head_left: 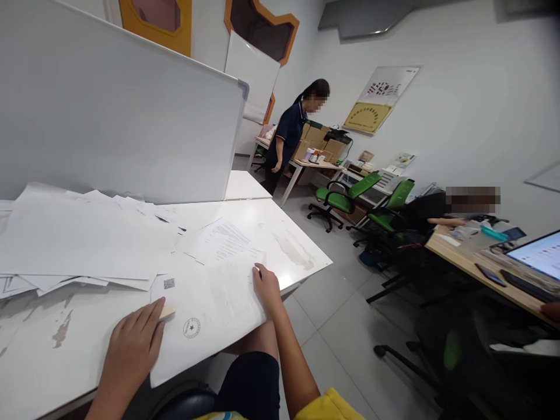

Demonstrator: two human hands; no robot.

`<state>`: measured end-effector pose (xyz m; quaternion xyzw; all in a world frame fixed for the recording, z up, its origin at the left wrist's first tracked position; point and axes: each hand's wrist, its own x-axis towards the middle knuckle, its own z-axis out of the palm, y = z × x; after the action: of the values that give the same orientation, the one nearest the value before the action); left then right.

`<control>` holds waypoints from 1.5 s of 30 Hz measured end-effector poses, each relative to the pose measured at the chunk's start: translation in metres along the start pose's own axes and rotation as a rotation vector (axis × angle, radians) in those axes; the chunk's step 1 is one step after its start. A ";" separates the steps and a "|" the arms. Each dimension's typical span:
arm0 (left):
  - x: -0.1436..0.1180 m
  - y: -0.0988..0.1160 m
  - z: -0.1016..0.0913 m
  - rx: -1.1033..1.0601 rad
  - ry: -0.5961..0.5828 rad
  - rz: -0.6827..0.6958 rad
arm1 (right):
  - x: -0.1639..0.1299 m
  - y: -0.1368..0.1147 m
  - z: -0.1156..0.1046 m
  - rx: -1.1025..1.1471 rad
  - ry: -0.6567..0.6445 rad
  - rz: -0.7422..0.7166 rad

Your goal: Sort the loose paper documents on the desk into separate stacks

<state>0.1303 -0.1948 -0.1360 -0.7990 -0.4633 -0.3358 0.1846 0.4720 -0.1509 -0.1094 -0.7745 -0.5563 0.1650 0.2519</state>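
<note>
A white paper sheet (219,309) with a QR code and a round star stamp lies at the table's front edge and partly overhangs it. At its left, my left hand (133,341) rests low with its fingers together. A small pale-yellow block (167,312), perhaps an eraser, sticks out from between its fingers and thumb. My right hand (266,289) is closed on the sheet's right edge, its fingertips on the upper corner. A printed page (225,236) lies just beyond the sheet.
On the left is a pile of loose papers (83,239) on the white table (301,245), before a whiteboard (118,111). A person (286,137) stands beyond. Green chairs (336,198) and a wooden desk (464,256) with a monitor (538,256) are to the right.
</note>
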 end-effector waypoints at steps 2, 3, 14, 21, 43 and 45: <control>0.001 0.000 0.000 0.003 0.009 0.000 | 0.001 -0.001 0.001 -0.003 0.004 -0.004; 0.002 0.001 0.000 0.005 0.013 0.004 | 0.001 -0.001 0.001 -0.002 0.005 0.000; 0.002 0.001 -0.001 0.003 0.003 0.008 | 0.001 -0.002 0.004 0.000 0.022 0.000; 0.002 -0.001 0.002 -0.037 -0.060 -0.026 | 0.003 -0.008 0.002 -0.027 0.039 -0.001; 0.002 -0.016 0.014 0.020 -0.035 0.122 | -0.007 -0.024 -0.008 0.122 0.106 -0.044; 0.003 -0.016 0.012 0.014 -0.019 0.130 | -0.013 -0.023 -0.013 0.164 0.133 -0.081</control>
<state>0.1217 -0.1779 -0.1429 -0.8292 -0.4147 -0.3122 0.2072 0.4566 -0.1596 -0.0859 -0.7373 -0.5540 0.1479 0.3573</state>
